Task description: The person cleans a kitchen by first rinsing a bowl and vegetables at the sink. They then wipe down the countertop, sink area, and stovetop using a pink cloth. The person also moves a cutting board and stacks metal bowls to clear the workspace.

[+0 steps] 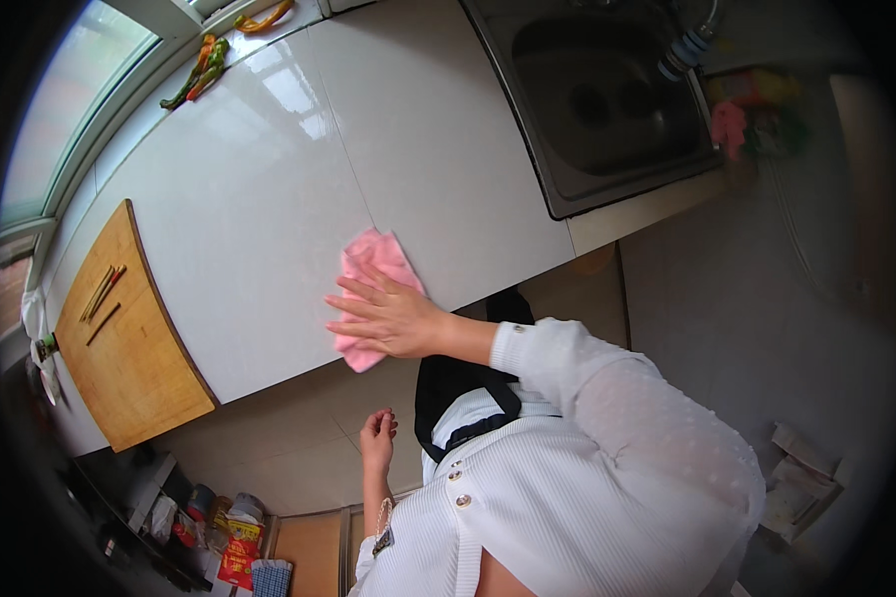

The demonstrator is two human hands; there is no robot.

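My right hand (388, 317) lies palm down on a pink cloth (377, 250), its fingers spread over it. The cloth rests on the white tiled countertop (261, 246), and its lower end reaches past the front edge. Below that edge, in front of my body, my left hand (378, 439) hangs with curled fingers. Nothing shows in it. A phone-like charm or small dark tag (382, 542) hangs near the left wrist.
A wooden cutting board (138, 358) with several thin sticks (103, 295) lies at the left. Peppers (205, 71) sit along the windowsill. At upper right is a metal sink (597, 160) with a faucet (687, 52). Bottles and packets (224, 530) stand at lower left.
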